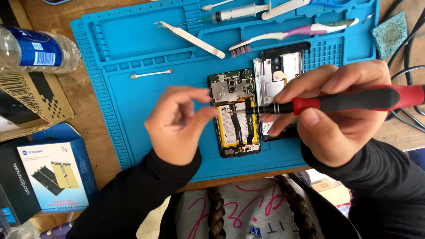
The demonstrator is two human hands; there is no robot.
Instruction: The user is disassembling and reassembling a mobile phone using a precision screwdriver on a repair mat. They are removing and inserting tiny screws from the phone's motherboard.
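My right hand (330,110) grips a red and black screwdriver (349,101) held level, its tip pointing left over an opened phone (234,115) with a yellow battery and bare circuit board. My left hand (177,121) hovers just left of the phone, thumb and forefinger pinched close together near the screwdriver tip; whether something tiny sits between them I cannot tell. The phone's removed back frame (276,66) lies to the right of the phone, partly under my right hand. Both lie on a blue work mat (133,102).
At the mat's far side lie tweezers (190,39), a toothbrush (292,33), a syringe (237,12) and a cotton swab (150,74). A plastic bottle (37,51), a cardboard box (26,102) and a blue box (57,170) stand left. Black cables (407,66) and a green sponge (389,33) are at the right.
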